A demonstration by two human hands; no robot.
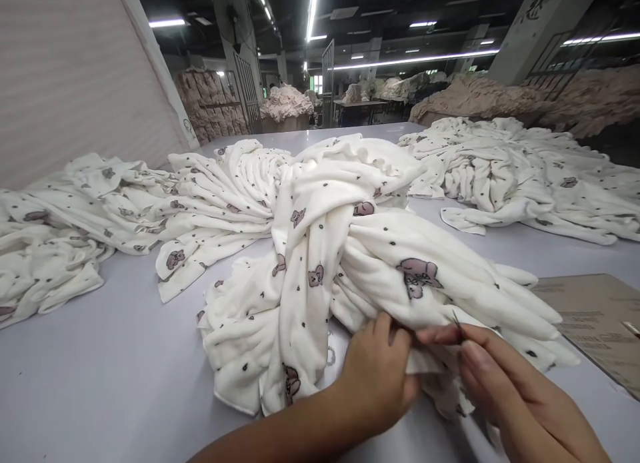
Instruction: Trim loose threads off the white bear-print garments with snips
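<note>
Workshop hall, dim, lit by ceiling strip lights (312,10); grey-white table (100,370) fills the foreground.

Item 1: bundle of white fleece cloth (340,250), printed with small pink-grey bears and dark dots, twisted and knotted at its middle, lying at the centre of the table directly before the person.

Item 2: left hand (375,376), at the near edge of the bundle, fingers closed together on a fold of the cloth, thumb pressed over it.

Item 3: right hand (505,383), just beside the left, thumb and forefinger pinched together at the same fold; a thin dark sliver shows at the fingertips, too small to identify.

Item 4: second heap of matching cloth (65,230), far left of the table, well apart from the hands.

Item 5: third heap (525,176), far right.

Item 6: flat brown cardboard sheet (595,316), right of the bundle, partly under its edge.

Item 7: further piles of pale fabric (285,103) and metal racks in the background.
</note>
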